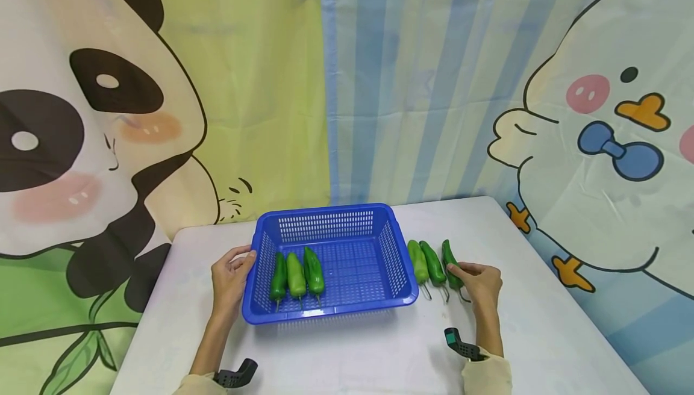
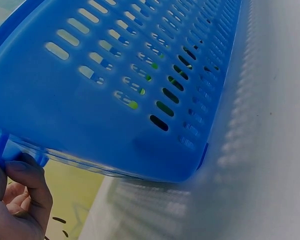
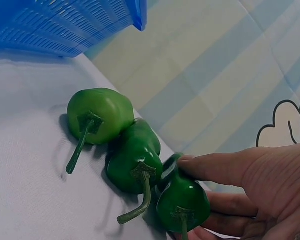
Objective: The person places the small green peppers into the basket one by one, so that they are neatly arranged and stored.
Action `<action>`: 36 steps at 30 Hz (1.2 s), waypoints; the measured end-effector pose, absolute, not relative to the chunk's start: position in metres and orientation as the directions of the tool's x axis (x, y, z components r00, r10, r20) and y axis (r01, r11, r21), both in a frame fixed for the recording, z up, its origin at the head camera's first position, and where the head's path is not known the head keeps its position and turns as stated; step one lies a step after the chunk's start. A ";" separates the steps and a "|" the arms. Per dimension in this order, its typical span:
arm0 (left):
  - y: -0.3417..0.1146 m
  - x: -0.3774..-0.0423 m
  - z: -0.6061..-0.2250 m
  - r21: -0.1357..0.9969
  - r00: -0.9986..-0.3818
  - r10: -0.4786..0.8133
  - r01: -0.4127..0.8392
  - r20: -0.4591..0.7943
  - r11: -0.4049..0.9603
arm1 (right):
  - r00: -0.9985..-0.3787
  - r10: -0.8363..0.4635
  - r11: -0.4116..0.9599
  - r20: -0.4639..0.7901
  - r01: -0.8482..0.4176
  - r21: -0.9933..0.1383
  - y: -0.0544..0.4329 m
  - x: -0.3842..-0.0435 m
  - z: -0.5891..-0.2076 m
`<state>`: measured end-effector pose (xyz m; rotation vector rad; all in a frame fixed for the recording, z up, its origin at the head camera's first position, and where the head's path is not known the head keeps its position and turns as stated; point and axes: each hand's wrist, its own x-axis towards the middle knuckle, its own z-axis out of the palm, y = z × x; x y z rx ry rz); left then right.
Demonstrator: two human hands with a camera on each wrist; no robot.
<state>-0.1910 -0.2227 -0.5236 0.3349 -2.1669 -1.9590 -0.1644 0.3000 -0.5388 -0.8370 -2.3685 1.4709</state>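
Note:
My left hand (image 1: 230,280) grips the left rim of a blue plastic basket (image 1: 331,309), thumb and fingers curled at the edge in the left wrist view. Inside the basket, three green peppers (image 1: 296,276) lie side by side at the left, stems toward me. On the table right of the basket lie three more green peppers in a row: a lighter one (image 3: 100,111), a darker middle one (image 3: 132,160) and the rightmost pepper (image 3: 182,202). My right hand (image 1: 481,283) pinches that rightmost pepper, thumb on its top and fingers along its far side.
The white table (image 1: 347,359) extends around the basket on all sides. Behind it hang cloth backdrops with a panda (image 1: 103,160) at left and a white bird (image 1: 607,214) at right. Each wrist wears a black camera mount (image 1: 236,374).

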 end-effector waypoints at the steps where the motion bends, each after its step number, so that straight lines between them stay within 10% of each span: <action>1: -0.223 -0.191 -0.524 0.995 -0.954 -0.300 -0.033 -0.003 0.094 | -0.809 0.579 0.328 -0.104 0.348 -0.878 0.300 -0.164 -0.539; 36: -0.223 -0.192 -0.524 0.997 -0.958 -0.288 -0.032 -0.012 0.067 | -0.822 0.503 0.055 -0.267 0.339 -0.939 0.301 -0.168 -0.513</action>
